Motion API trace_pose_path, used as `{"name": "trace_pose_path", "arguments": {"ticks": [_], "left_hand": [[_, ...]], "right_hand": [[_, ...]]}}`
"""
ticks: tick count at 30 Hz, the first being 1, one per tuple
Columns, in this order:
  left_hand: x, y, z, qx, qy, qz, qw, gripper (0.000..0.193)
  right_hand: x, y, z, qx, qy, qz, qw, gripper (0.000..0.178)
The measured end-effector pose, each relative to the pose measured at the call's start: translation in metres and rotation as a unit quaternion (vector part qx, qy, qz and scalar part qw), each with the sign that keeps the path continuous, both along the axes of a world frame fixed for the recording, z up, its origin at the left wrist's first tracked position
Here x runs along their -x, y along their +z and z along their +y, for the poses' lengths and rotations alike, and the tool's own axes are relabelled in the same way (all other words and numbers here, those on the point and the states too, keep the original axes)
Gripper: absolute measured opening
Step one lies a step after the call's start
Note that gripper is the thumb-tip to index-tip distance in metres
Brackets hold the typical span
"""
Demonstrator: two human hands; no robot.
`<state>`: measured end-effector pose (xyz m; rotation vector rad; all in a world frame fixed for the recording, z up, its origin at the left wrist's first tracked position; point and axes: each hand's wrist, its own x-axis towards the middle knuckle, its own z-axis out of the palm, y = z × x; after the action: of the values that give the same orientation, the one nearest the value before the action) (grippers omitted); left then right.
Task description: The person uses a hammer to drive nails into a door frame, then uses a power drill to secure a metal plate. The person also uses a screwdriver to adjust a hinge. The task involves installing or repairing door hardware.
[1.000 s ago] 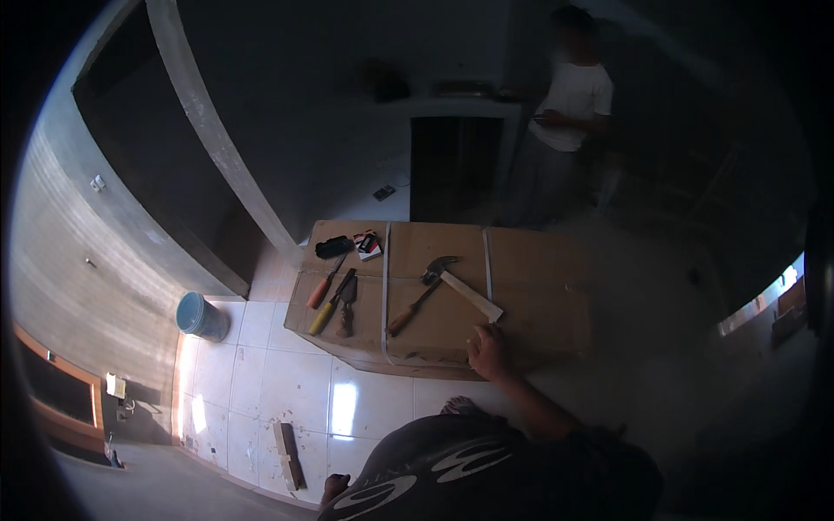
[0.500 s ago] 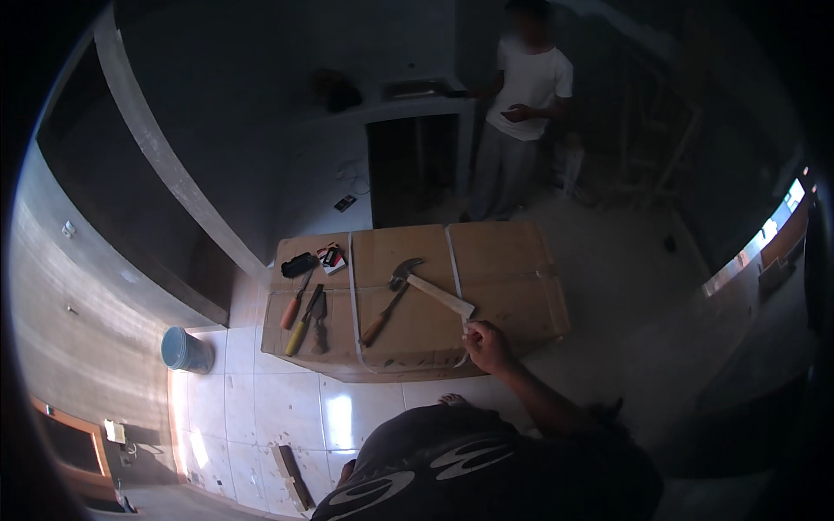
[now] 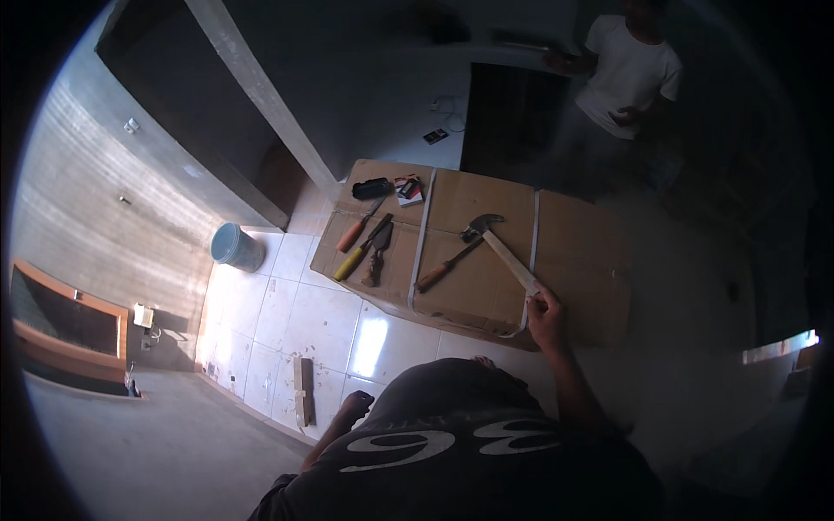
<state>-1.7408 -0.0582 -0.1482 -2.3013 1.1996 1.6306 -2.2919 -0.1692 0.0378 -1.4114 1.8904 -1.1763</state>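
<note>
A claw hammer (image 3: 510,254) with a pale wooden handle lies on a large cardboard box (image 3: 578,252). The fingers of my right hand (image 3: 547,321) are closed at the end of its handle. Under the hammer's head lies the tip of a slim tool with a brown wooden handle (image 3: 434,276). Farther left on the box are an orange-handled tool (image 3: 352,234), a yellow-handled chisel-like tool (image 3: 352,260) and a small trowel-like tool (image 3: 377,256). My left hand (image 3: 356,405) hangs by my side, curled, with nothing visible in it.
A black case (image 3: 372,188) and a small white-and-red box (image 3: 408,191) sit on the carton's far left. White straps (image 3: 423,234) bind it. A bucket (image 3: 236,247) and a wood piece (image 3: 302,391) stand on the tiles. Another person (image 3: 630,78) stands beyond the box.
The view has swung, shifting the box up and right in the picture. My right hand has come onto the hammer's handle end. My left hand now shows clearly.
</note>
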Motion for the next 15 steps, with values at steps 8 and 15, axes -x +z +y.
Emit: {"name": "trace_pose_path", "arguments": {"ticks": [8, 15], "left_hand": [[0.001, -0.013, 0.029, 0.063, -0.042, -0.015, 0.997, 0.044], [-0.016, -0.029, 0.087, 0.037, -0.028, -0.03, 0.998, 0.044]], "right_hand": [[-0.031, 0.009, -0.062, 0.0, 0.084, -0.02, 0.996, 0.048], [-0.063, 0.084, -0.087, -0.002, 0.234, -0.084, 0.969, 0.047]]}}
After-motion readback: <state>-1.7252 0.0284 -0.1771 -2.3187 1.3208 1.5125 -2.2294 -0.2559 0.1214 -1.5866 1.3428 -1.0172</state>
